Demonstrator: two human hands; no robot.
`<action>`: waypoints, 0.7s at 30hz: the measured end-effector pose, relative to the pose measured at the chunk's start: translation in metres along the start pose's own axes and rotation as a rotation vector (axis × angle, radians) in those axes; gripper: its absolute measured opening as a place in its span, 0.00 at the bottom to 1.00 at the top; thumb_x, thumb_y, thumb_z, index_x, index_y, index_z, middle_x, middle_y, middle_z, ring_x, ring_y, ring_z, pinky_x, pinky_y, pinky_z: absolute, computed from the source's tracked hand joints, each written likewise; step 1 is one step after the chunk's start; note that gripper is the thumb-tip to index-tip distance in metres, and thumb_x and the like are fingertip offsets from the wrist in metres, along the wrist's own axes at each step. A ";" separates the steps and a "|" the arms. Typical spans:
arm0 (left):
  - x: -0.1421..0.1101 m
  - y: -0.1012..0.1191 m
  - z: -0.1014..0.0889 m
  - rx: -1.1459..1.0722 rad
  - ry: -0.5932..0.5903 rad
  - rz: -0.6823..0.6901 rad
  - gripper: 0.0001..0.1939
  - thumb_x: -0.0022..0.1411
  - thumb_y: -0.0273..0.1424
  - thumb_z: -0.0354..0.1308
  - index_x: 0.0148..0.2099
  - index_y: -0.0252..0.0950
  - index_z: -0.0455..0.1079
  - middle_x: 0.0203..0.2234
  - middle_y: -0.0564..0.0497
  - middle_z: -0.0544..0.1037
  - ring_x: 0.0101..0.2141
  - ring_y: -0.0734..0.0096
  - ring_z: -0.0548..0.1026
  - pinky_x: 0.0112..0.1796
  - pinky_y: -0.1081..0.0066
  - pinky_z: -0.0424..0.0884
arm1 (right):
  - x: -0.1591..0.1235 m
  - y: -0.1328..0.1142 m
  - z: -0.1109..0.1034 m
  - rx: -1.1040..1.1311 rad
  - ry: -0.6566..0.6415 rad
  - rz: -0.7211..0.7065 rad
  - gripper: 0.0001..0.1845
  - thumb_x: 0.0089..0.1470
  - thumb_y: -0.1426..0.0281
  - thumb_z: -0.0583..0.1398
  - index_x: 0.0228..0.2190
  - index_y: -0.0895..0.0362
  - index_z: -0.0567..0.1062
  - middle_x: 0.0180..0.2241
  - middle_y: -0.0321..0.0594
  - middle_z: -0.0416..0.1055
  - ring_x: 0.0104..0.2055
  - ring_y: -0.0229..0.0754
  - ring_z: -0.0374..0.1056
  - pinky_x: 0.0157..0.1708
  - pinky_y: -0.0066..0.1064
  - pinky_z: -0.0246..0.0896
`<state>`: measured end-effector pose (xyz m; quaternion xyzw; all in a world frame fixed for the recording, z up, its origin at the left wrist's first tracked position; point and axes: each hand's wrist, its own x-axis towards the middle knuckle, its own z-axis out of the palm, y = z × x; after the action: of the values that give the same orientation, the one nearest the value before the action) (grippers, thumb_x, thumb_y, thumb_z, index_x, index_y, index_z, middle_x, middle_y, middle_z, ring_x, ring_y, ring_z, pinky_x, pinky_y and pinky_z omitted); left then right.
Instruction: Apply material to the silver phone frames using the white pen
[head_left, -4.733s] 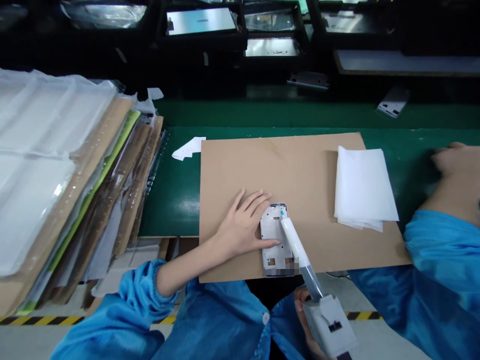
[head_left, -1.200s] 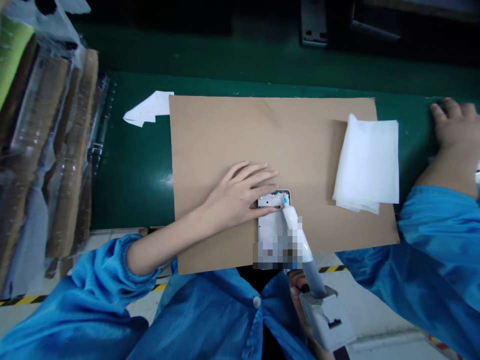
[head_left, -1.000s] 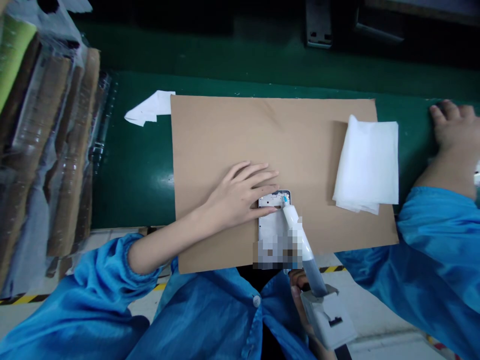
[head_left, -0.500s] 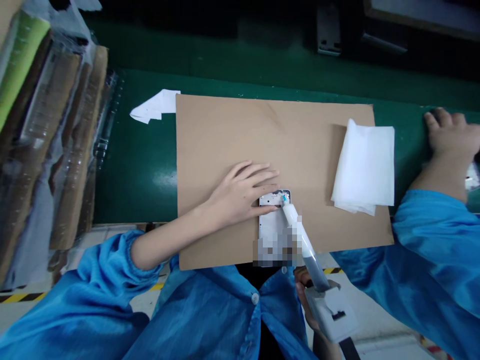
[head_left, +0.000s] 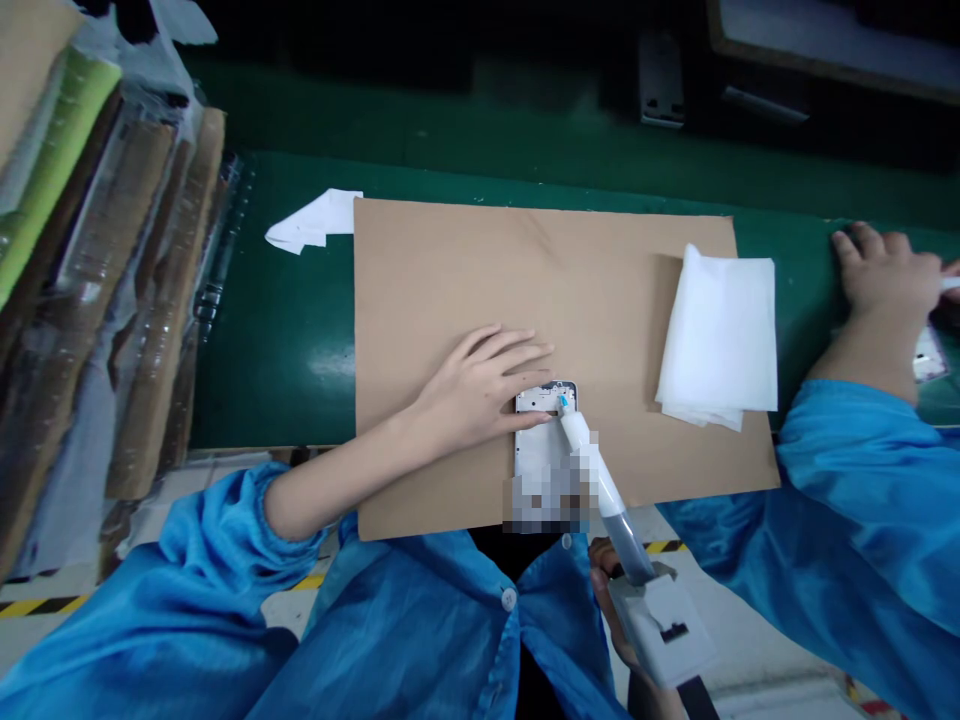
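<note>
The left hand (head_left: 472, 395) lies flat on the brown cardboard sheet (head_left: 540, 260), fingers (head_left: 517, 352) spread, thumb pressing the left edge of the metal phone frame (head_left: 541, 440). The frame's long axis runs toward the person, just right of that hand. From the right, the dispenser (head_left: 600, 490) slants up-left, its tip touching the frame's top end; the right hand (head_left: 611, 610) is clamped round its grip.
</note>
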<state>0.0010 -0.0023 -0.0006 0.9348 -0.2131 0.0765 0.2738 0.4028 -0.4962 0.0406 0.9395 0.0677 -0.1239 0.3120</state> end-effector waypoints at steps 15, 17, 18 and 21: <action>-0.001 0.001 -0.002 -0.033 -0.005 -0.006 0.23 0.81 0.48 0.64 0.69 0.45 0.80 0.73 0.47 0.76 0.75 0.51 0.68 0.76 0.46 0.60 | -0.006 -0.003 -0.003 -0.025 0.012 -0.025 0.45 0.77 0.62 0.26 0.86 0.58 0.47 0.84 0.40 0.30 0.78 0.55 0.42 0.64 0.56 0.57; 0.000 0.000 0.000 -0.034 0.003 -0.003 0.23 0.81 0.48 0.64 0.68 0.45 0.80 0.72 0.47 0.76 0.75 0.52 0.69 0.76 0.46 0.60 | -0.006 -0.003 -0.004 -0.034 0.012 -0.026 0.44 0.77 0.63 0.27 0.86 0.58 0.46 0.84 0.43 0.31 0.78 0.54 0.42 0.64 0.55 0.58; 0.001 -0.001 0.001 -0.033 0.004 -0.002 0.22 0.81 0.49 0.63 0.68 0.45 0.81 0.72 0.48 0.76 0.75 0.52 0.69 0.76 0.46 0.60 | -0.006 -0.004 -0.005 -0.038 0.011 -0.026 0.44 0.77 0.63 0.27 0.86 0.57 0.46 0.84 0.44 0.32 0.78 0.54 0.42 0.64 0.55 0.58; 0.003 -0.004 0.002 -0.011 -0.009 -0.008 0.23 0.82 0.50 0.62 0.69 0.45 0.80 0.73 0.48 0.76 0.75 0.52 0.68 0.76 0.46 0.59 | -0.008 -0.006 -0.008 -0.022 -0.007 -0.029 0.43 0.77 0.64 0.28 0.86 0.58 0.45 0.84 0.43 0.31 0.79 0.55 0.41 0.66 0.56 0.58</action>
<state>0.0057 -0.0018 -0.0032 0.9344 -0.2109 0.0702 0.2782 0.3952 -0.4871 0.0452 0.9345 0.0816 -0.1310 0.3206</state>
